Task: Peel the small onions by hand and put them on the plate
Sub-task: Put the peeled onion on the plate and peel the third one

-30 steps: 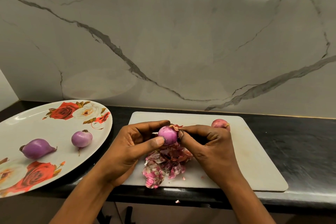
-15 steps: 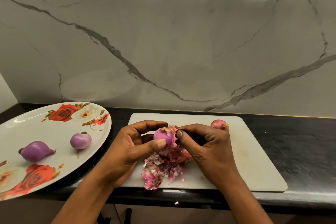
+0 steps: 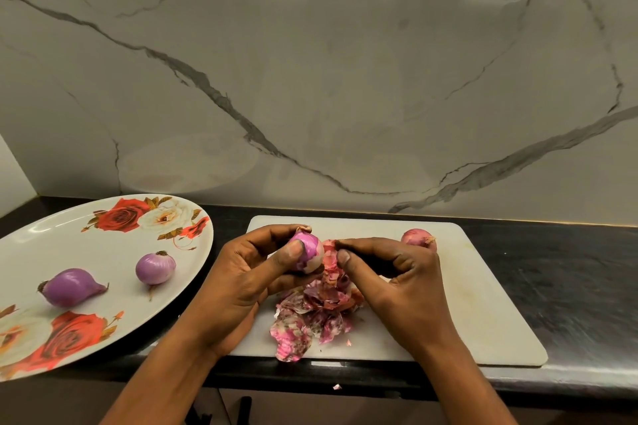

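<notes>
The half-peeled onion [image 3: 309,254] is held just above the near-left part of the cutting board [image 3: 483,304], glossy purple on one side and pale on the other, with a dry tuft at its top. The left hand [image 3: 241,272] grips it, thumb pressed across the front and fingers curled behind, so the back and underside are hidden. Just to its right, the right hand [image 3: 397,272] pinches a flap of skin [image 3: 329,248] between thumb and forefinger; the flap hangs at the onion's side, and whether it is attached there cannot be told. Beneath both hands a pile of peels [image 3: 310,317], pink and papery, lies on the board, its far part covered by the fingers. An unpeeled onion [image 3: 417,239] sits near the board's far edge, partly hidden behind the right hand's knuckles. To the left, apart from the board, a rose-patterned plate [image 3: 51,245] carries a round peeled onion [image 3: 155,267] and a longer peeled onion [image 3: 70,287], lying apart from each other. Board and plate rest on a black counter [image 3: 569,286], where a small scrap [image 3: 336,386] lies at the front edge. A veined marble wall [image 3: 345,79] rises behind.
</notes>
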`<action>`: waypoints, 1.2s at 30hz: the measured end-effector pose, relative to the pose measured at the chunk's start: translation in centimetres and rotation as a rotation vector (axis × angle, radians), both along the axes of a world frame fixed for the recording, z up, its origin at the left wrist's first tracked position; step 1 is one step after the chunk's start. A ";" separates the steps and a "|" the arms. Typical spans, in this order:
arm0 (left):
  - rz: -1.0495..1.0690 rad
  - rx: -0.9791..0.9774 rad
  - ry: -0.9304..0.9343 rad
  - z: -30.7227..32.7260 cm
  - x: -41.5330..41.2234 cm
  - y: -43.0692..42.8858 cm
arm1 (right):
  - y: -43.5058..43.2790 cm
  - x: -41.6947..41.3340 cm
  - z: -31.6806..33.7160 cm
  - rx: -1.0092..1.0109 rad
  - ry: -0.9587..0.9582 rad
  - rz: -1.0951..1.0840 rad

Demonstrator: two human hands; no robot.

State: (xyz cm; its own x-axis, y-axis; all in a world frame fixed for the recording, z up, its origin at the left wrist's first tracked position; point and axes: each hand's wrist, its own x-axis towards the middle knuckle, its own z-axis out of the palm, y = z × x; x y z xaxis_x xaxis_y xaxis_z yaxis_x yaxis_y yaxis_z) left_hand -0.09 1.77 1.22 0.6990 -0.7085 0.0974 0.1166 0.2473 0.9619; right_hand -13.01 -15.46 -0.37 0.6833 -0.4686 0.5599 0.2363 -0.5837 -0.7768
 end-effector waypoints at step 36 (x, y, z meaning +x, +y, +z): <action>-0.018 0.038 0.011 0.4 -0.2 -0.3 | 0.6 -0.1 0.5 -0.070 0.011 0.191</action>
